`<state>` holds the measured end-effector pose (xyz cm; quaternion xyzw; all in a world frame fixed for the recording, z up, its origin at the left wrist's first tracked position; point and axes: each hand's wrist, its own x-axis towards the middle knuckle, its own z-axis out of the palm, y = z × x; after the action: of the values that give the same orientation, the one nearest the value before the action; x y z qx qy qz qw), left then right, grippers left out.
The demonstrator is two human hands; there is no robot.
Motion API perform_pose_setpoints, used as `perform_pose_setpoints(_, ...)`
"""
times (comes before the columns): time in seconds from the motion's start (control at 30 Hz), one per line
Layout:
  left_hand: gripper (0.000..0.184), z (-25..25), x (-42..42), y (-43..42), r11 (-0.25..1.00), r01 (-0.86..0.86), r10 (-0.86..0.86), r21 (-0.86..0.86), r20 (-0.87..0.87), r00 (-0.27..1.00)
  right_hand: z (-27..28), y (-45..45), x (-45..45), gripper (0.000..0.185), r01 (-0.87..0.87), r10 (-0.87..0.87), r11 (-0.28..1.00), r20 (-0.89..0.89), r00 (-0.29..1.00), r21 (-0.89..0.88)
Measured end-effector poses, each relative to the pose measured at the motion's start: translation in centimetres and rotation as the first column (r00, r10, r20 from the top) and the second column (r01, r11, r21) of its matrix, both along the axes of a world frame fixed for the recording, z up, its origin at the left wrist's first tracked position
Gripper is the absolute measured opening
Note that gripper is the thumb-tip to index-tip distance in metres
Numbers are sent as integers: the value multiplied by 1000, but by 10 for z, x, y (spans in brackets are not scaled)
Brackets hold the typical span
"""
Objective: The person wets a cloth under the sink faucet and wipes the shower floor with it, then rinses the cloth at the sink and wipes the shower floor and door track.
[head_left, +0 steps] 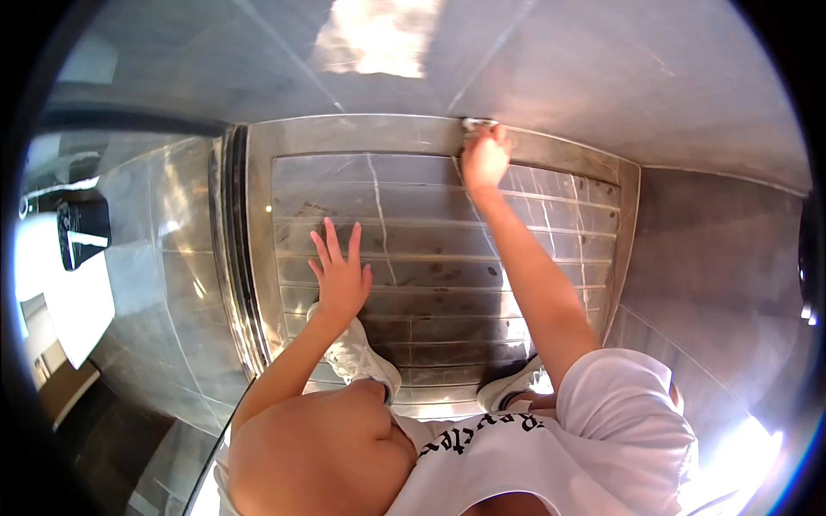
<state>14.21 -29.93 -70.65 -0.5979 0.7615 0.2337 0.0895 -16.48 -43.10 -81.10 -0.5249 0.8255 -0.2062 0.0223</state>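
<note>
In the head camera's view, a person in a white T-shirt point(508, 464) with black lettering crouches over a grooved gray stone floor point(430, 258), the right arm reaching toward 12 o'clock. The right hand point(486, 162), just past 12 o'clock, has its fingers curled around a small whitish object point(478, 125), pinching it at the pale border point(344, 135) where the floor meets the wall point(258, 69); the object is too blurred and covered to identify further. The left hand point(341, 279), near 8 o'clock, is spread, palm down and holding nothing, its fingers pointing toward 12 o'clock; whether it touches the floor cannot be told. A white sneaker point(357, 348) shows at 7 o'clock, just below that hand, its mate point(516, 385) at 5 o'clock. Dark metal trim point(232, 249) runs along the floor's 9 o'clock side, and a black bin point(83, 230) stands well beyond it.
</note>
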Motion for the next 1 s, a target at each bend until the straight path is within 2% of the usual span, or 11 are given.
perform_pose_setpoints(0.07,87,-7,17,-2,998,-61,61,0,0,998,-19,-15,51,25,-136,131,982,-43,990,-128)
perform_pose_setpoints(0.2,87,-20,38,-3,997,-78,78,-11,9,997,10,-42,141,29,-206,204,979,161,966,-5)
perform_pose_setpoints(0.4,88,-35,47,-1,995,-90,94,44,-85,992,4,-86,248,23,-367,377,926,164,911,-90)
perform_pose_setpoints(0.6,83,-40,47,0,993,-120,118,-21,-58,991,3,-139,357,24,-566,565,822,44,824,58)
perform_pose_setpoints(0.67,83,-36,49,0,992,-120,118,-31,-68,991,4,-150,378,24,-707,707,706,-70,704,25)
perform_pose_setpoints(0.73,83,-39,53,-1,991,-122,119,-50,-64,991,0,-157,388,24,-710,721,692,-84,687,133)
perform_pose_setpoints(0.8,83,-41,54,4,990,-107,101,-94,-68,993,-4,-158,367,22,-828,820,561,-145,554,9)
perform_pose_setpoints(0.83,84,-43,53,4,992,-102,99,-70,-47,994,0,-159,349,26,-889,883,458,-122,454,10)
perform_pose_setpoints(0.9,84,-45,54,1,992,-98,96,-74,-35,995,1,-156,308,27,-927,920,375,-122,371,10)
perform_pose_setpoints(0.93,84,-43,53,4,994,-85,85,-65,-13,996,2,-150,283,28,-955,950,297,-106,295,9)
perform_pose_setpoints(1.0,83,-40,51,6,995,-71,72,-76,15,997,19,-137,231,32,-964,964,263,25,264,35)
